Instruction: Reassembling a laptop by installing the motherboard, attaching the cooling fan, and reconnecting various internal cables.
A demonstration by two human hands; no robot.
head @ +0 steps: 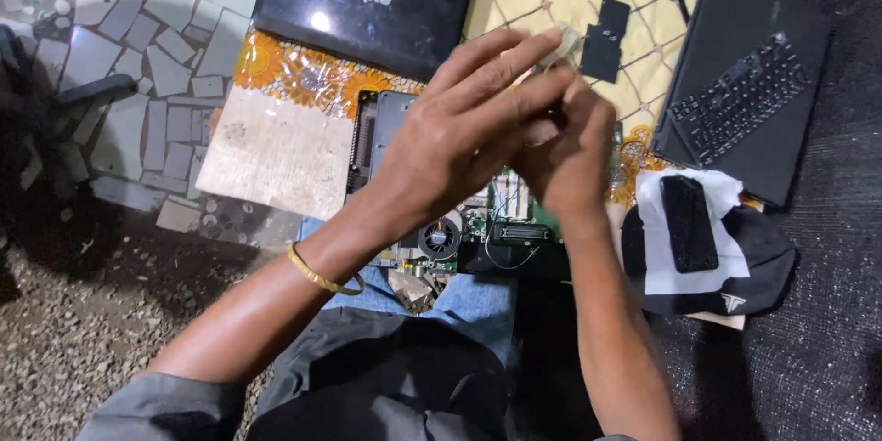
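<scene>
Above the opened laptop chassis (459,220), centre-near, L hand (459,142) w/ fingers spread overlaps R hand (565,152), both pinching a small pale part (562,41), best kept over the circuit board (510,202) w/ light grip, clear of the fan (439,239).

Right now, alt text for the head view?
Two bare hands, left hand over right hand, pinch a small pale object above an opened laptop base with exposed circuit board and fan. A closed black laptop, a loose keyboard and a cap lie around.
</scene>
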